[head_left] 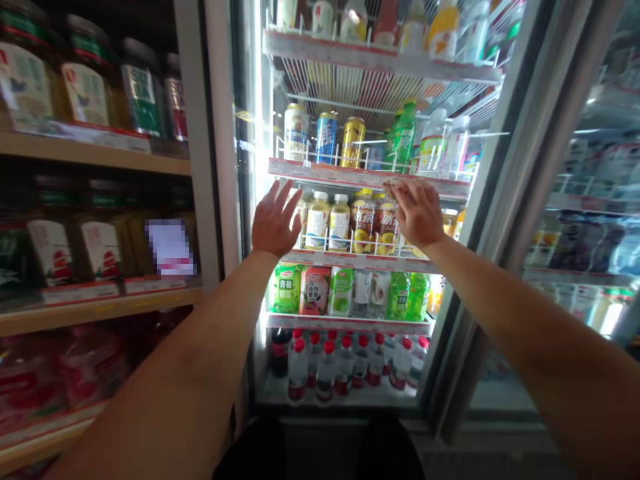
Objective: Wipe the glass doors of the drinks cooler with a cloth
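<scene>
I face an open drinks fridge. My left hand point(274, 220) is raised with its fingers spread, holding nothing, just left of pale yellow bottles point(319, 220) on the middle shelf. My right hand point(416, 212) reaches up with fingers together, its fingertips resting on the front rail point(350, 177) of the shelf above, over brown tea bottles point(373, 223). Cans point(326, 138) and green bottles point(403, 137) stand on that upper shelf.
The fridge's glass door point(530, 200) stands open at the right. Wooden shelves point(95, 153) with jars and bottles fill the left. Lower fridge shelves hold green cartons point(287, 288) and red-capped bottles point(345, 363).
</scene>
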Available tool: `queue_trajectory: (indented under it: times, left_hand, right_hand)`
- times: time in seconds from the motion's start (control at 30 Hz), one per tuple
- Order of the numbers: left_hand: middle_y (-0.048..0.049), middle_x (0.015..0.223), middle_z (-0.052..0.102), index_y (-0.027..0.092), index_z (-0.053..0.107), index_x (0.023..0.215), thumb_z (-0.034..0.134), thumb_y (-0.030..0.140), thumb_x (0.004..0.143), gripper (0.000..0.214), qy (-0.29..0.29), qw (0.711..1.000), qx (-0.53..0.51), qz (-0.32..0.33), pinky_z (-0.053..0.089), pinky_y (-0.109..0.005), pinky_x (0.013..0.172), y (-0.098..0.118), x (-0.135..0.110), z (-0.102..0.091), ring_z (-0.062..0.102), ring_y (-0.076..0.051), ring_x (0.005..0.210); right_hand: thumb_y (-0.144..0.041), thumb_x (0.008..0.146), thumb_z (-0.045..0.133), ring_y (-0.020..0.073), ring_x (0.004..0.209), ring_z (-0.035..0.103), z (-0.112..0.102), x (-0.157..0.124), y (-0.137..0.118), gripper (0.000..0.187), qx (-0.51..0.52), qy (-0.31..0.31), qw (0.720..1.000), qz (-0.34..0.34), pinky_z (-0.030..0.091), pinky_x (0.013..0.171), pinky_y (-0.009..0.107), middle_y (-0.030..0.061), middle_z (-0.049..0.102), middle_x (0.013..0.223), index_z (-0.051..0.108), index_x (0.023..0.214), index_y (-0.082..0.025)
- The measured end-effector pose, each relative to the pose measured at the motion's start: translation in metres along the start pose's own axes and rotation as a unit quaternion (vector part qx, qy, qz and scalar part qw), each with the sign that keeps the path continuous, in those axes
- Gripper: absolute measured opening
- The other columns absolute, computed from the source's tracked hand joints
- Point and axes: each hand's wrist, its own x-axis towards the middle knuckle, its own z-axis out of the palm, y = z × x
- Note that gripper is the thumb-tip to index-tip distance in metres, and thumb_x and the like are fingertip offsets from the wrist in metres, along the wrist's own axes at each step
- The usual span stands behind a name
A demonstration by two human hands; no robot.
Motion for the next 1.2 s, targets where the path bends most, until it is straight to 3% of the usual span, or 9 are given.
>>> queue_trajectory:
  times: [0.13, 0.3, 0.43, 0.7, 1.0, 1.2]
  left_hand:
    - [-0.0059, 0.16, 0.039, 0.029, 0.041, 0.153, 0.045, 0.029, 0.099, 0.054, 0.01, 1.0, 0.022, 0.012, 0.033, -0.052, 0.119, -0.001, -0.001, 0.001, 0.026, -0.028, 0.152]
    - [-0.0054, 0.16, 0.038, 0.029, 0.041, 0.153, 0.045, 0.029, 0.099, 0.054, 0.009, 1.0, 0.018, 0.008, 0.032, -0.052, 0.12, -0.002, -0.002, 0.001, 0.026, -0.028, 0.152]
    - [-0.0063, 0.16, 0.038, 0.027, 0.043, 0.152, 0.044, 0.028, 0.099, 0.053, 0.003, 1.0, 0.004, 0.002, 0.031, -0.052, 0.12, -0.001, -0.001, 0.001, 0.026, -0.029, 0.152]
    - [-0.0082, 0.159, 0.04, 0.023, 0.045, 0.15, 0.046, 0.026, 0.098, 0.052, 0.009, 1.0, 0.014, 0.01, 0.03, -0.049, 0.121, 0.0, -0.001, 0.001, 0.027, -0.029, 0.152]
    - [-0.0089, 0.159, 0.041, 0.023, 0.045, 0.15, 0.045, 0.026, 0.099, 0.052, 0.01, 0.999, 0.028, 0.013, 0.032, -0.049, 0.119, 0.0, -0.001, 0.001, 0.028, -0.029, 0.152]
    - [-0.0072, 0.16, 0.038, 0.024, 0.044, 0.151, 0.045, 0.027, 0.098, 0.053, 0.0, 1.0, 0.011, 0.002, 0.031, -0.051, 0.12, 0.0, 0.0, 0.001, 0.026, -0.03, 0.152]
  right_hand:
    - [-0.023, 0.095, 0.046, 0.0292, 0.137, 0.047, -0.001, 0.001, 0.003, 0.051, 0.0, -0.018, 0.999, -0.045, 0.039, 0.116, 0.05, 0.0069, 0.056, 0.145, 0.054, 0.146, -0.025]
    - [-0.018, 0.093, 0.042, 0.0324, 0.134, 0.049, 0.003, 0.009, 0.013, 0.054, -0.01, 0.057, 0.995, 0.077, 0.04, 0.114, 0.056, 0.0104, 0.057, 0.142, 0.056, 0.144, -0.022]
    - [-0.018, 0.092, 0.041, 0.0338, 0.131, 0.05, 0.006, 0.008, 0.011, 0.056, -0.012, 0.074, 0.991, 0.114, 0.04, 0.112, 0.059, 0.0115, 0.057, 0.14, 0.054, 0.146, -0.022]
    - [-0.021, 0.095, 0.042, 0.0315, 0.137, 0.046, -0.003, 0.008, -0.002, 0.053, 0.002, 0.006, 1.0, 0.022, 0.039, 0.115, 0.054, 0.0089, 0.054, 0.146, 0.053, 0.147, -0.023]
    - [-0.02, 0.093, 0.042, 0.0345, 0.134, 0.047, 0.003, 0.005, 0.001, 0.054, 0.006, 0.042, 0.996, 0.076, 0.04, 0.113, 0.058, 0.0105, 0.055, 0.143, 0.055, 0.145, -0.024]
    - [-0.021, 0.094, 0.046, 0.0326, 0.131, 0.049, 0.003, 0.004, -0.006, 0.051, -0.002, 0.019, 1.0, 0.017, 0.041, 0.113, 0.055, 0.0096, 0.058, 0.139, 0.055, 0.145, -0.025]
